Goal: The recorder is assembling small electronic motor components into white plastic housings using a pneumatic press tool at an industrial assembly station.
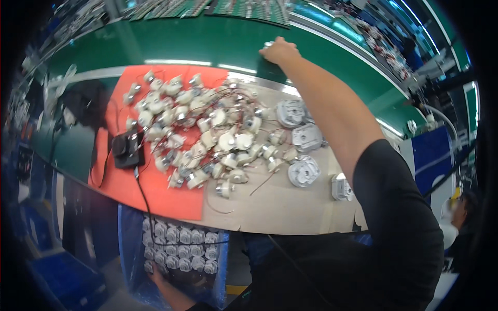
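Observation:
My right arm stretches far across the table, and my right hand (pixel 281 52) is over the green surface. Its fingers are closed round a small whitish part (pixel 269 45), mostly covered by the hand. Down at the lower left, my left hand (pixel 157 277) reaches into a blue-lined bin (pixel 122 233). The fingers are bent at a white plastic part (pixel 149 266) at the corner of the rows there, partly hidden. A heap of small cream and silver motors (pixel 227 141) with thin red and dark wires spreads over the table between my hands.
Grey-white round housings (pixel 303 171) stand right of the heap, under my right forearm. A black device (pixel 127 149) with a cable sits on the orange sheet (pixel 171 205). Green circuit boards (pixel 251 11) lie at the far edge. A person (pixel 459 212) is at the right.

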